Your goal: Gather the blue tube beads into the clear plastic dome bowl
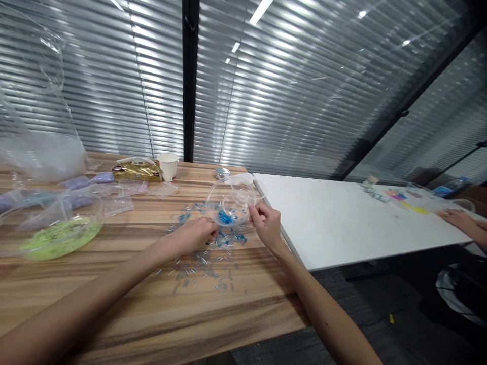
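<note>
Bare forearms (pixel 323 309) stretch over the wooden desk (pixel 152 324) to a clear bowl (pixel 213 195), the right hand (pixel 266 221) pinching its near-right rim, the left hand (pixel 198 234) curled beside it, any grip hidden. Some blue pieces (pixel 227 217) sit in that bowl, yet many loose pieces (pixel 203 261), clear and blue, lie strewn around and below the hands; farther left, a big clear container (pixel 99 215) holds green stuff (pixel 61 241).

Right hand (pixel 266 222) pinching, left (pixel 200 234) seemingly curled
</note>
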The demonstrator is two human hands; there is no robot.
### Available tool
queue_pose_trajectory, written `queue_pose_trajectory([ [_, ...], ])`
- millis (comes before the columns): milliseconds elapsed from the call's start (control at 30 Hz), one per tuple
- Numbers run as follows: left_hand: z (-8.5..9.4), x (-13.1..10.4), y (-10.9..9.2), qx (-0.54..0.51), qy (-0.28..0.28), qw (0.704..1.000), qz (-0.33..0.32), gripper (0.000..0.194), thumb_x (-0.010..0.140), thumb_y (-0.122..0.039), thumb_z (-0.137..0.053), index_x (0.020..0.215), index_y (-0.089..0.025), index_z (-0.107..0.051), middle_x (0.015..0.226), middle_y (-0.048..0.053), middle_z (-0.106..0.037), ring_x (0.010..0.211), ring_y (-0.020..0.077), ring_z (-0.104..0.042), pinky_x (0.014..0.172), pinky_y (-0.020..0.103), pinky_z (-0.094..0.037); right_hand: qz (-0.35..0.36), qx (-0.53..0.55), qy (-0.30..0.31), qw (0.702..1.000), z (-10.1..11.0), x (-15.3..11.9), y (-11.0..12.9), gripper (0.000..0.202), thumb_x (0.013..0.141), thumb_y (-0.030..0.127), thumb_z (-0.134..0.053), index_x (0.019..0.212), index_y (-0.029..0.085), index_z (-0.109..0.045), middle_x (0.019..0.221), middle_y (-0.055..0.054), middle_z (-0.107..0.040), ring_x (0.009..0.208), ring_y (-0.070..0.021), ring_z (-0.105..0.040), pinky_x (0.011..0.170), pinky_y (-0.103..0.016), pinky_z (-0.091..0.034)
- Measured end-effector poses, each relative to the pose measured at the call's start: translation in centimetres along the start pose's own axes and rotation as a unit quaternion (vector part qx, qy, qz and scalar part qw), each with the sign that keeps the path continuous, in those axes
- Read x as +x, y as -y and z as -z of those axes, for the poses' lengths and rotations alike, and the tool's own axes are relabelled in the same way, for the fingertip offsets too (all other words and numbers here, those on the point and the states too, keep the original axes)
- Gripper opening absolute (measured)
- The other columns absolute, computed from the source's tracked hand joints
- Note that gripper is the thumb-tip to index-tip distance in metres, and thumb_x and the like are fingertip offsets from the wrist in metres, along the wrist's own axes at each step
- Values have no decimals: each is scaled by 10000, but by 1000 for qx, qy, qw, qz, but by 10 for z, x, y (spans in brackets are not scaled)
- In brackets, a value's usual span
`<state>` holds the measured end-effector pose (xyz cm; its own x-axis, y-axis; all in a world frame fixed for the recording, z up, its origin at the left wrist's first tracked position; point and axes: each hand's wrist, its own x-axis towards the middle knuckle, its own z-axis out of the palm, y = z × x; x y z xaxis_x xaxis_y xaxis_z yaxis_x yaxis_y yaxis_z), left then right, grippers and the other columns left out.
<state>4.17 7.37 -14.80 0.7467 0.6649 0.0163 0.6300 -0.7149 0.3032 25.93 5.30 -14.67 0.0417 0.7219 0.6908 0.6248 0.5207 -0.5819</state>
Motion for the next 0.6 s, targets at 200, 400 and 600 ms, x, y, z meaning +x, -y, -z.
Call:
queue_pose_trajectory([
  [200, 2, 0, -4, 10, 2, 1000, -3, 131, 830, -71, -499, 800, -151, -598, 873, 57, -634, 814, 190, -576, 705, 263, -396, -1, -5, 4, 1000, 0, 0, 1, 435, 897, 377, -463, 508, 184, -441, 472, 29, -451, 459, -91, -394, 499, -241, -312],
  [400, 2, 0, -5, 34, 4, 999, 0, 117, 845, -81, -497, 806, -150, -582, 877, 62, -631, 807, 194, -584, 686, 265, -398, -8, 5, 14, 1000, 0, 0, 0, 440, 896, 408, -465, 517, 186, -440, 487, 22, -469, 468, -95, -412, 503, -240, -327],
  [600, 1, 0, -6, 48, 3, 999, -5, 121, 868, -97, -484, 815, -152, -578, 895, 66, -637, 823, 201, -593, 680, 265, -402, 0, 3, 25, 1000, 0, 0, 1, 430, 897, 381, -479, 518, 180, -452, 492, 20, -476, 477, -96, -428, 517, -240, -331],
])
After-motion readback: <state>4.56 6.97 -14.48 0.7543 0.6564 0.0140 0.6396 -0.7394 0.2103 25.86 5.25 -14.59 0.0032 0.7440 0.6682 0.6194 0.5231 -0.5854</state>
